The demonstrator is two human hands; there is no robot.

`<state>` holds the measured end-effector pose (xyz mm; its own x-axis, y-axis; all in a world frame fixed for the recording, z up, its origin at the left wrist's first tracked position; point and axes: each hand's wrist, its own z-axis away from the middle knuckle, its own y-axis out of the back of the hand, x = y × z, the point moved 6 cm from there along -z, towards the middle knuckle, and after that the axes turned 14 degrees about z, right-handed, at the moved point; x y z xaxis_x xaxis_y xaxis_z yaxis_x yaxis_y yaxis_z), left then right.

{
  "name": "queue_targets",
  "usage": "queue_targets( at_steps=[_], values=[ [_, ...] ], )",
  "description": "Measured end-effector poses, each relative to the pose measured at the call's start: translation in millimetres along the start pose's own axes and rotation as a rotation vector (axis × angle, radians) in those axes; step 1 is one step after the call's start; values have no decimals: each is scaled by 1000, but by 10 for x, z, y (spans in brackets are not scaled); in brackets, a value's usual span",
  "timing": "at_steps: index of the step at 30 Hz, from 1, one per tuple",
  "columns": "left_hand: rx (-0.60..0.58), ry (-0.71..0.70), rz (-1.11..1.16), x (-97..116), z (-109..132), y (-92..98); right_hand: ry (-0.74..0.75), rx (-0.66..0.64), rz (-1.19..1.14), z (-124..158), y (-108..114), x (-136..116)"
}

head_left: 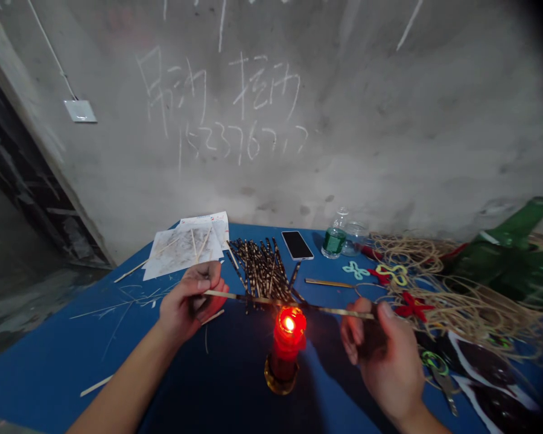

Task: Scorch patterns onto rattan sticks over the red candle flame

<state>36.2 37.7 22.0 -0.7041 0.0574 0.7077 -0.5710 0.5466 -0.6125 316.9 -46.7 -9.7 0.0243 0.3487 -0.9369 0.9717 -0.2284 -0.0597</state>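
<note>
Above the lit red candle (286, 337), your left hand (190, 304) and right hand (387, 355) grip a thin pale bamboo strip (271, 302) by its ends, spanning the flame (288, 323).

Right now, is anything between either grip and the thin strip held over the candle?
Nothing visible: the left hand and right hand each hold one end of the thin strip directly, above the lit red candle.

Surface: blue tabletop (49, 361)
Landmark: lit red candle (288, 337)
Behind candle: scorched bamboo sticks (262, 271), smartphone (297, 245), water bottle (334, 240)
Right of candle: tangled rattan strands (461, 301), scissors (437, 367)
</note>
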Motion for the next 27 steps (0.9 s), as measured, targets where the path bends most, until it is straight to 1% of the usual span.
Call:
queue_targets(
  at_steps=[3, 5, 8, 12, 15, 17, 19, 24, 27],
  values=[
    [89, -27, -27, 8, -15, 43, -15, -37, 9, 61, -101, -62],
    [140, -42, -45, 16, -16, 55, -87, 3, 35, 105, -137, -82],
    [202, -29, -57, 24, -3, 43, -132, 9, 32, 148, -191, -122],
    [243, -8, -89, 38, 13, 16, -132, -27, 51, 146, -193, -98],
    [254, -8, -98, 32, 13, 17, -70, -81, 87, 126, -171, -53],
    [276, -4, -95, 13, 11, 35, 8, -150, 92, 119, -182, -47],
    [278, -6, -88, -7, 6, 40, 40, -158, 105, 114, -168, -30],
    [231, -39, -65, 3, -11, 0, 153, -197, 136, 130, -175, -69],
    [240, -49, -62, 24, -14, -5, 214, -205, 170, 164, -173, -84]
  ],
)
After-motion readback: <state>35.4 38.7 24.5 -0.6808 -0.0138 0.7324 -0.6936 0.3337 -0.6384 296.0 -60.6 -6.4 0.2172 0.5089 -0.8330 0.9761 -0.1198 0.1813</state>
